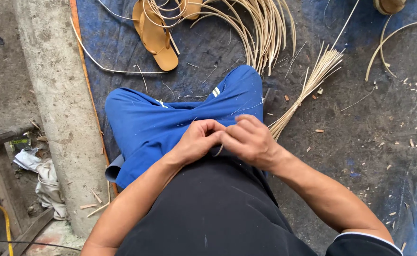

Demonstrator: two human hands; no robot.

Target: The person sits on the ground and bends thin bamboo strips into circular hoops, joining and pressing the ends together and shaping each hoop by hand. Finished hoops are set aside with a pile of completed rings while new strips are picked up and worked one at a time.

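A thin pale strip of split cane (pixel 218 150) sits pinched between the two hands at the centre of the frame, over the lap in blue shorts (pixel 170 123); only a short end of it shows, poking down below the fingers, so its long axis seems to run roughly up and down the picture. The left hand (pixel 196 141) is curled closed from the left of the frame, the right hand (pixel 251 141) closed from the right, knuckles touching, both gripping the strip where they meet, so neither is nearer than the other. To the upper right lies a tied bundle of straight pale cane splints (pixel 308 90) fanning out on the dark blue tarpaulin (pixel 360 118); at the top, a coil of curved cane strips (pixel 265 28) and a tan rubber sandal (pixel 155 35)
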